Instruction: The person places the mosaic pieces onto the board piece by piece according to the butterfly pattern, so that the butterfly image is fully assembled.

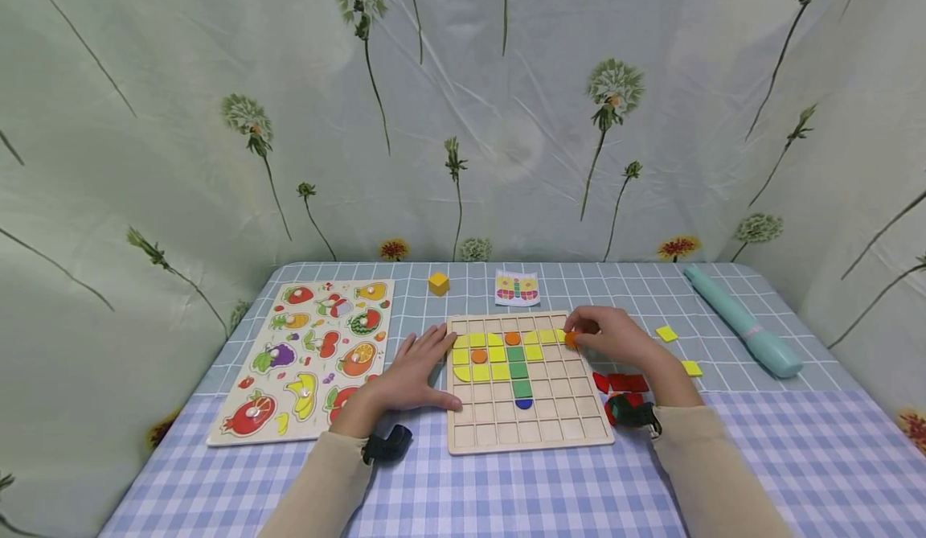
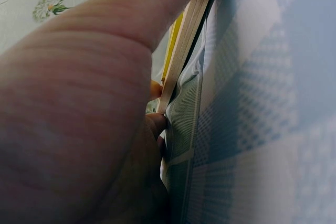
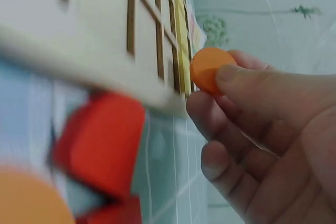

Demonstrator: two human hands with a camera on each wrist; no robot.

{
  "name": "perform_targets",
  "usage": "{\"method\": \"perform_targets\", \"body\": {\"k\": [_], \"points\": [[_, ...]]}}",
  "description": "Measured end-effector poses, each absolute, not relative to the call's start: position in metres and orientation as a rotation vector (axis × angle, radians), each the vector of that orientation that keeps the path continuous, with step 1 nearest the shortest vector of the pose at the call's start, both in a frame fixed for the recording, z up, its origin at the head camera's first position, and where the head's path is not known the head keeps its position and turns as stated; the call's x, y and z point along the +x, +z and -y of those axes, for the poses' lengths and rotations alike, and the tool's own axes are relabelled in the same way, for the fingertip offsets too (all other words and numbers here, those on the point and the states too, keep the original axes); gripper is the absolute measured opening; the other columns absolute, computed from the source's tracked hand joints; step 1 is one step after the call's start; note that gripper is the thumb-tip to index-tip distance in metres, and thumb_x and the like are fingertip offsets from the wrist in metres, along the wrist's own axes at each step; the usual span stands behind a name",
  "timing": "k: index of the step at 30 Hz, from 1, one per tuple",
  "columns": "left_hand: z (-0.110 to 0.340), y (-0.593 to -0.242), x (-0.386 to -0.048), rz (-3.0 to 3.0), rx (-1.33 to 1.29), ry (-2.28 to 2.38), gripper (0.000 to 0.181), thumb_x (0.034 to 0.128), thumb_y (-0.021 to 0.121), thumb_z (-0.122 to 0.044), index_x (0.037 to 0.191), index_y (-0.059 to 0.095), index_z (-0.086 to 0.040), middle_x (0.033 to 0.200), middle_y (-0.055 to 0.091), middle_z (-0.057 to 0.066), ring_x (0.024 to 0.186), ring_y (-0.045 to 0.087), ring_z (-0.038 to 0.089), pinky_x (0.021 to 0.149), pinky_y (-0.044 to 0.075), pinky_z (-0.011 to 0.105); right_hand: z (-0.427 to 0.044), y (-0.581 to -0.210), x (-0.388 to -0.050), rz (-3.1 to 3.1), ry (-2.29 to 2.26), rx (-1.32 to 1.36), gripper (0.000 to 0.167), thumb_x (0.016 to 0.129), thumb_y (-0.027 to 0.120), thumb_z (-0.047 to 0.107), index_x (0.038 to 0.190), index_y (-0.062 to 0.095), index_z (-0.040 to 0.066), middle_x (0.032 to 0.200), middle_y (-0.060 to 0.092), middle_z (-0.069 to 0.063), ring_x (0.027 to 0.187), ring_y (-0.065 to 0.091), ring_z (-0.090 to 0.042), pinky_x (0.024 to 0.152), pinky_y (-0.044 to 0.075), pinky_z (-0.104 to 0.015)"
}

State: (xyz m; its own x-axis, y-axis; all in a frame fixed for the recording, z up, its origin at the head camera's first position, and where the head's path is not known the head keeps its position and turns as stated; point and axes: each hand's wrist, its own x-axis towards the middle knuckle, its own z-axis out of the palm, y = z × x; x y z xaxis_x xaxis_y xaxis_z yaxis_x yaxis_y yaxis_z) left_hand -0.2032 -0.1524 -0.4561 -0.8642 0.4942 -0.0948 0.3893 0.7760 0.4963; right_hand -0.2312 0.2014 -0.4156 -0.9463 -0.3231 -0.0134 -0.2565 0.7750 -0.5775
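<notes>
"What is that right hand (image 1: 611, 335) holding?"

"A round, flat orange disc (image 3: 210, 70), in a narrow grip of thumb and fingers, at about half past one on the pale wooden gridded board (image 1: 531, 437). I can't tell whether it touches the board."

"And the left hand (image 1: 415, 377)?"

"Holding nothing: fingers spread, thumb out, touching the board's edge at nine o'clock, probably to keep it from sliding."

"Why put the small printed paper card (image 1: 517, 288) at twelve?"

"In plain sight, I'd say. The glossy red pieces (image 1: 628, 382) at three sit within easy reach."

"And the worktop?"

"Blue-and-white gingham cloth (image 1: 463, 498) at six, grey-blue gridded cloth (image 1: 637, 281) towards twelve. Behind hangs a pale curtain (image 1: 506, 88) printed with dandelions, creased and softly shiny."
</notes>
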Motion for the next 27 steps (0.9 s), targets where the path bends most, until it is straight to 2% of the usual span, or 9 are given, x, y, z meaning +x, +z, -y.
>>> {"method": "perform_targets", "body": {"k": [5,11,19,27], "points": [[0.152,-0.455,-0.202,-2.748,0.687,0.695,0.113,0.0741,0.08,-0.06,0.161,0.022,-0.016,0.17,0.013,0.006,0.159,0.005,0.027,0.127,0.0,0.056,-0.187,-0.413,-0.228,-2.826,-0.924,-0.564,0.008,0.094,0.066,0.007,0.099,0.07,0.012,0.095,0.068,-0.003,0.087,0.058,-0.018,0.081,0.053,-0.032],[0.153,-0.455,-0.202,-2.748,0.692,0.689,0.113,0.0742,0.079,-0.06,0.161,0.022,-0.016,0.17,0.013,0.006,0.159,0.005,0.027,0.127,0.0,0.056,-0.177,-0.417,-0.225,-2.781,-0.903,-0.551,0.008,0.094,0.067,0.009,0.099,0.069,0.015,0.093,0.066,0.001,0.087,0.055,-0.017,0.081,0.05,-0.032],[0.152,-0.453,-0.201,-2.741,0.679,0.696,0.113,0.0742,0.08,-0.06,0.161,0.022,-0.016,0.17,0.012,0.006,0.159,0.005,0.027,0.127,-0.001,0.055,-0.178,-0.422,-0.226,-2.789,-0.886,-0.549,0.008,0.094,0.068,0.01,0.097,0.068,0.018,0.091,0.065,0.001,0.081,0.053,-0.017,0.075,0.048,-0.029],[0.152,-0.454,-0.201,-2.743,0.677,0.705,0.113,0.0739,0.08,-0.06,0.161,0.022,-0.017,0.17,0.012,0.006,0.159,0.004,0.026,0.127,-0.001,0.056,-0.175,-0.428,-0.229,-2.827,-0.828,-0.621,0.007,0.092,0.071,0.011,0.094,0.072,0.018,0.102,0.065,-0.001,0.088,0.053,-0.017,0.079,0.047,-0.032]]}}
